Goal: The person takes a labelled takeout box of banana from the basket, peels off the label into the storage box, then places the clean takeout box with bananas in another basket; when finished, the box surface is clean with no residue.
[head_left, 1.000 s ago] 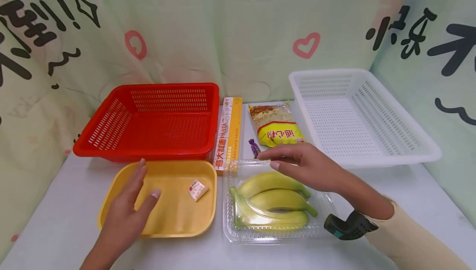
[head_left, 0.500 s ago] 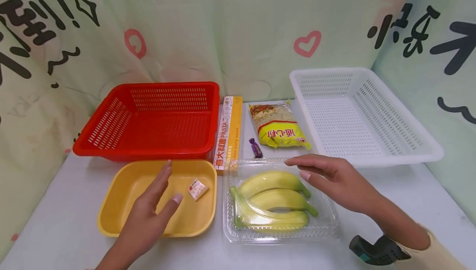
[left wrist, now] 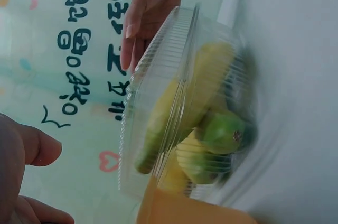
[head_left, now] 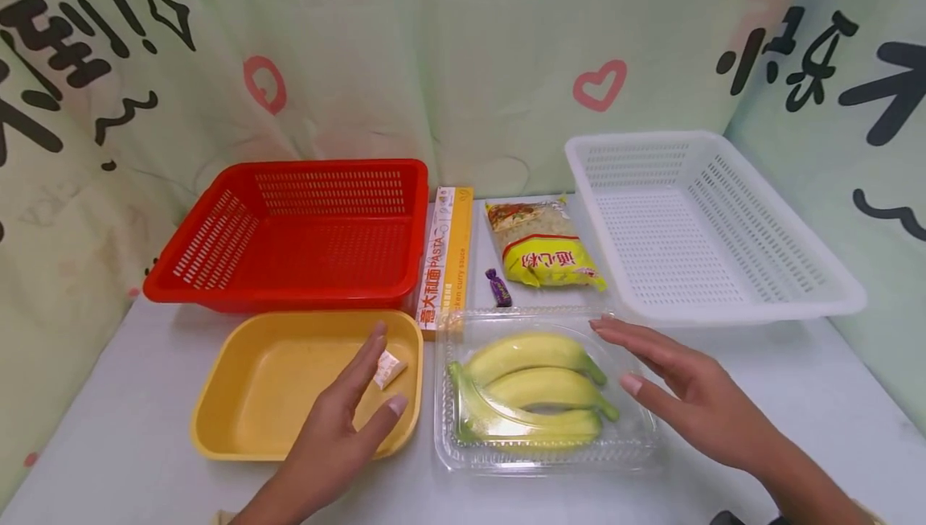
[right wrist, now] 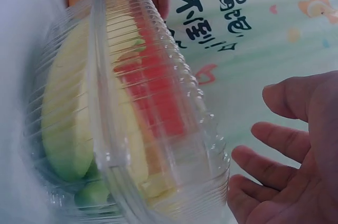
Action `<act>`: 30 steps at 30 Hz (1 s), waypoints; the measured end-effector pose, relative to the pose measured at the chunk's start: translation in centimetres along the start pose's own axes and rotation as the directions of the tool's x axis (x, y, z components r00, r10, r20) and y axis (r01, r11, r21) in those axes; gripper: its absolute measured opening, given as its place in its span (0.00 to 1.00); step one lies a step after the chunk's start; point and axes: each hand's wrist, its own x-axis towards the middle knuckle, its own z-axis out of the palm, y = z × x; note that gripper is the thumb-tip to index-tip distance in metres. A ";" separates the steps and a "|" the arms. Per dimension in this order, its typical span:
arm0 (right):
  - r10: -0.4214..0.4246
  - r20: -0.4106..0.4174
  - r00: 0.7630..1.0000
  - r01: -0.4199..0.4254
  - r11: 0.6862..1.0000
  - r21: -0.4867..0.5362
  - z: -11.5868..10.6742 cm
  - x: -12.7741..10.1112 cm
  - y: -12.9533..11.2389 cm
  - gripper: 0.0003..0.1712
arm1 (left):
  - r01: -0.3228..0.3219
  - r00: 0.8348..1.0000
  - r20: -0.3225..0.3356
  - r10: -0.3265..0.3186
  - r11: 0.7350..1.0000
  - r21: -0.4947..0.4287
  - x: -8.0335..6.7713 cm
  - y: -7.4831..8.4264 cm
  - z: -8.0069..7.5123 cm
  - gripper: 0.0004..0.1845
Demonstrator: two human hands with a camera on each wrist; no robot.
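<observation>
From my head camera, the clear clamshell box [head_left: 542,396] of bananas [head_left: 531,388] sits on the worktop [head_left: 760,356] between my two hands, touched by neither. My left hand [head_left: 340,436] hovers with straight fingers over the yellow tray [head_left: 239,396], near a small white packet [head_left: 388,367]. My right hand [head_left: 680,396] is spread flat just beside the box's right edge.

My left wrist camera shows the box [left wrist: 185,108] side-on, my right hand [left wrist: 142,15] beyond it.

My right wrist camera shows my right hand [right wrist: 296,160] relaxed, fingers apart, close to the box [right wrist: 132,113].
</observation>
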 end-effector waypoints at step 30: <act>0.033 0.176 0.984 -0.065 0.982 0.179 0.6 -3.4 3.6 0.66 | 0.018 0.946 0.322 -0.044 0.996 0.084 0.8 1.5 3.2 0.62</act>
